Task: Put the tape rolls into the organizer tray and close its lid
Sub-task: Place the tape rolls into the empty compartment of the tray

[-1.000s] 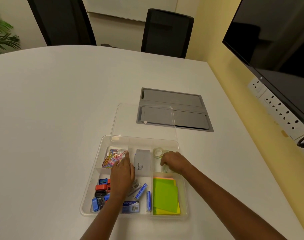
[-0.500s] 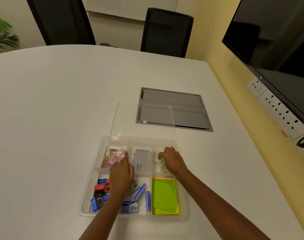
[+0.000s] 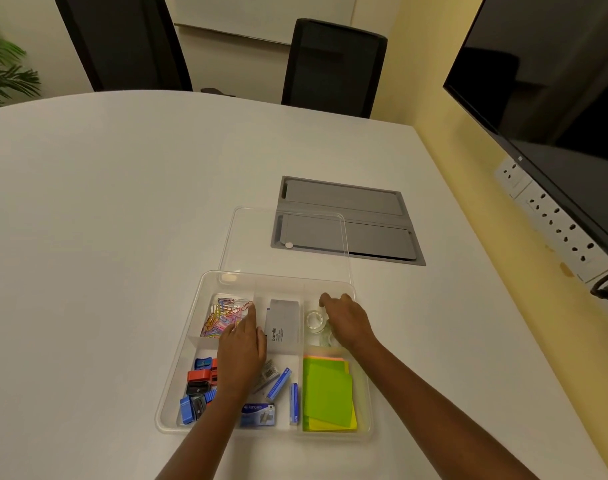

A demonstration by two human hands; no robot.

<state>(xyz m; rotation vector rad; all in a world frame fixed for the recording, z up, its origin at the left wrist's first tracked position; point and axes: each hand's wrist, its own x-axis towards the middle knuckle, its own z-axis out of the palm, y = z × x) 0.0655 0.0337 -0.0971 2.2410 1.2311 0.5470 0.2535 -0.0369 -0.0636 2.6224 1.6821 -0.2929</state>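
- Tape rolls [image 3: 315, 322] sit in the tray's [image 3: 178, 368] far-right compartment; light, slick, so pinch by the rim.
- Right hand [image 3: 347, 322] over them, grip unclear; left hand [image 3: 242, 355] flat, released.
- Lid [image 3: 285, 237] open.

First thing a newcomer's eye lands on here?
The clear organizer tray near the table's front edge, its compartments bright with green sticky notes and coloured paper clips. Both hands are inside it: the right hand beside the tape rolls, the left hand mid-tray. The clear lid lies behind.
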